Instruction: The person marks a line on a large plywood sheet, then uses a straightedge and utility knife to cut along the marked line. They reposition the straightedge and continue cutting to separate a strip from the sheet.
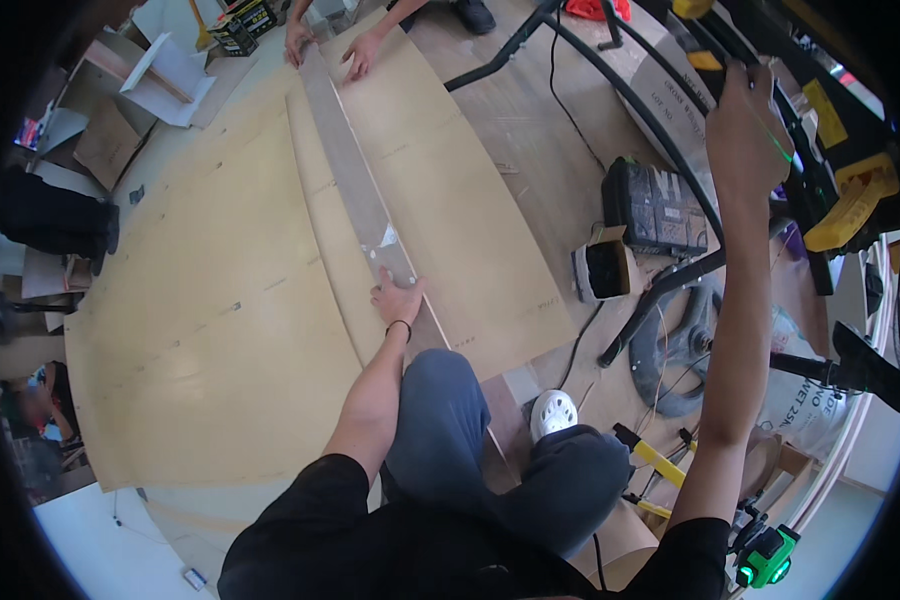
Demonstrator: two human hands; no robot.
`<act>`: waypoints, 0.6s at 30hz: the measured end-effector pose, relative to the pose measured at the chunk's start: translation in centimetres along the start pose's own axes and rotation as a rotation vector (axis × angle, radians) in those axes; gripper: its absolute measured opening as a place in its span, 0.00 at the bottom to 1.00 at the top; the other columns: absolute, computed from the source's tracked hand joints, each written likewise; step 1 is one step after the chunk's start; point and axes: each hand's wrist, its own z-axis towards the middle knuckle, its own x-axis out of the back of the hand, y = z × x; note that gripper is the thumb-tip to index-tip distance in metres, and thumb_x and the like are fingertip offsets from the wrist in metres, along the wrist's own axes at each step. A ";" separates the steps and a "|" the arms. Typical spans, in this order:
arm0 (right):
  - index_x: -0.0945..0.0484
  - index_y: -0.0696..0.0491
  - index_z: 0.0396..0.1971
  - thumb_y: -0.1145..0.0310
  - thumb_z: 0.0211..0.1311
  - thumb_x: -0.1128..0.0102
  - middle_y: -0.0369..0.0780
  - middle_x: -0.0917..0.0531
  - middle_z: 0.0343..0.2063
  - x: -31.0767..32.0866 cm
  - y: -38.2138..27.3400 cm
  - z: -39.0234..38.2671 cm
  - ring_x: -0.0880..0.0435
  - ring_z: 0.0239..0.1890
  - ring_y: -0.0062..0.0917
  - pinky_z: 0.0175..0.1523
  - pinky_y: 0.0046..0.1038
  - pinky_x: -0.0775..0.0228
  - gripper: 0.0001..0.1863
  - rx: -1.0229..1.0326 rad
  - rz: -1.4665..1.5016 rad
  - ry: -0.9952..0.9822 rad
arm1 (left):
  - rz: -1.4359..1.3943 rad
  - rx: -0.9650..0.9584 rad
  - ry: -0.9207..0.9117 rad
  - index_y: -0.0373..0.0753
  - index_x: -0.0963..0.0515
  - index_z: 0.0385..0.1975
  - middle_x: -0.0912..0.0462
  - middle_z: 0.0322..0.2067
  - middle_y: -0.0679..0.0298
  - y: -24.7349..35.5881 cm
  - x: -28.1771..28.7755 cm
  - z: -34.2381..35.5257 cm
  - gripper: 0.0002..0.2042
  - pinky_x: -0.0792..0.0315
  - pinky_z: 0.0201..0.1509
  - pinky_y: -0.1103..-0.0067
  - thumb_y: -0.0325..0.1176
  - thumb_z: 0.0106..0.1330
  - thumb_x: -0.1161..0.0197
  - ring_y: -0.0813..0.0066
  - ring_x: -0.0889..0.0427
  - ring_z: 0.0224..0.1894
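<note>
A long grey-brown board point(345, 160) lies lengthwise over large pale-yellow sheets point(200, 360). My left hand point(398, 298) rests on its near part, just below a whitish patch, fingers spread. At upper right my right hand point(745, 140) grips a black part of a machine point(815, 195) with yellow pieces; a thin green light line crosses the back of the hand. A co-worker's two hands point(362, 55) are at the board's far end. My grey-trousered knees are bent beside the board, one white clog point(553, 415) showing.
Black tubular legs point(650, 120), a cable and a dark hard case point(655, 205) with an open carton point(600, 260) stand at right. A green laser level point(767, 555) is at lower right. Someone's dark-trousered leg point(55, 215) and another person point(45, 405) are at left, near loose panels.
</note>
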 end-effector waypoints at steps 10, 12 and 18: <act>0.24 0.47 0.53 0.67 0.59 0.40 0.37 0.21 0.55 -1.9 0.1 0.0 0.11 0.35 0.33 0.32 0.28 0.19 0.20 0.024 -0.044 0.095 | -0.104 -0.082 -0.117 0.44 0.46 0.72 0.34 0.55 0.39 -1.9 1.2 1.8 0.51 0.35 0.64 0.61 0.58 0.48 0.32 0.43 0.31 0.59; 0.24 0.48 0.53 0.62 0.59 0.38 0.38 0.22 0.55 -1.6 -0.5 -0.1 0.11 0.34 0.32 0.34 0.28 0.18 0.21 -0.017 -0.002 0.062 | -0.121 -0.098 -0.104 0.43 0.46 0.72 0.34 0.55 0.40 -2.0 1.1 1.7 0.51 0.35 0.64 0.62 0.58 0.48 0.32 0.43 0.31 0.59; 0.23 0.51 0.51 0.56 0.60 0.37 0.39 0.19 0.51 -1.6 -1.4 -0.1 0.11 0.33 0.31 0.33 0.27 0.17 0.22 0.019 -0.089 0.101 | -0.119 -0.111 -0.086 0.43 0.45 0.72 0.34 0.54 0.40 -2.2 0.8 1.7 0.50 0.35 0.64 0.63 0.58 0.48 0.33 0.44 0.30 0.58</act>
